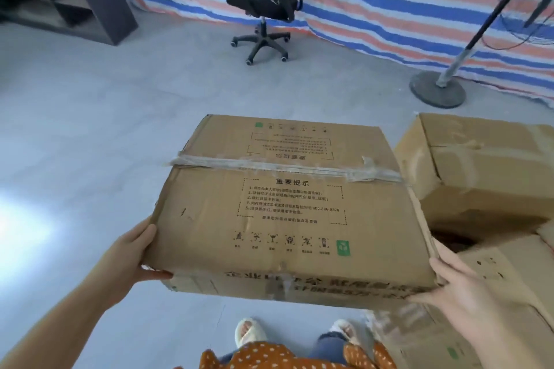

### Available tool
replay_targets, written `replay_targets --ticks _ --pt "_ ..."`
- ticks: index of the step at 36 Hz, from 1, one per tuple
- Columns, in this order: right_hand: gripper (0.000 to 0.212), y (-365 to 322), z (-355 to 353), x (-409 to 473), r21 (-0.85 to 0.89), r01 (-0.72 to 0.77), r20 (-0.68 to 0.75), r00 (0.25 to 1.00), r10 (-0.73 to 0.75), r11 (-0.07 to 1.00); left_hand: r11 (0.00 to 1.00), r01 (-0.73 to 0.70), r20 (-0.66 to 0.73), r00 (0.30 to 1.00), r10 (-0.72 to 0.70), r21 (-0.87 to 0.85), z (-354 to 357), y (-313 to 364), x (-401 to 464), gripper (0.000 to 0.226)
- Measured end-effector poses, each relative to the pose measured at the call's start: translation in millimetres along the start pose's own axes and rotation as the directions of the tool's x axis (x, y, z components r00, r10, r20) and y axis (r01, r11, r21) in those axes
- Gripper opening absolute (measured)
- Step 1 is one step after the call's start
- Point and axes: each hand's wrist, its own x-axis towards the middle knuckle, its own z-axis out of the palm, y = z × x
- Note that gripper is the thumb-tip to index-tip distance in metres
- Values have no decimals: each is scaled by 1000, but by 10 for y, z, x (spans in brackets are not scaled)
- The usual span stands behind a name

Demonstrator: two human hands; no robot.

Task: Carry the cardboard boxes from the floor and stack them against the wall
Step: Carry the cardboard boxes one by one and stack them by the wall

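Both hands (126, 260) (458, 287) grip carried box (287, 213); boxes (479, 177) right, chair (263, 6) ahead.

Orange white-dotted garment (269, 356), jeans (326, 347), pale open-toed slippers (248, 331).

Taped cardboard box (287, 207), printed top face up, raised above the floor. Further cardboard boxes (479, 171) stand just beside it, to its right.
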Motion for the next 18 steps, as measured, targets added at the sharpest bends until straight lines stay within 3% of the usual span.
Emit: replay_targets --ticks 3,5,11,14,16,18 --pt "52 -6 532 99 -56 -17 80 997 21 998 998 9 -79 997 -14 -60 -472 -35 6 33" --pt "73 -36 891 158 -102 -36 162 985 52 994 995 7 -127 992 -21 -103 -720 -69 -14 34" --pt "35 -131 1900 585 -226 62 324 946 15 972 971 -10 -276 959 -58 -238 -1276 -198 9 36" --pt "53 -164 2397 831 -310 96 416 908 44 946 949 -26 -345 934 -88 -314 -1484 -210 67 35" --pt "31 -164 2729 1048 -348 125 470 881 58 929 939 -41 -390 915 -102 -341 -1628 -198 145 36" --pt "39 -167 3109 1294 -397 131 507 856 98 908 929 -55 -431 895 -116 -366 -1778 -163 251 36"
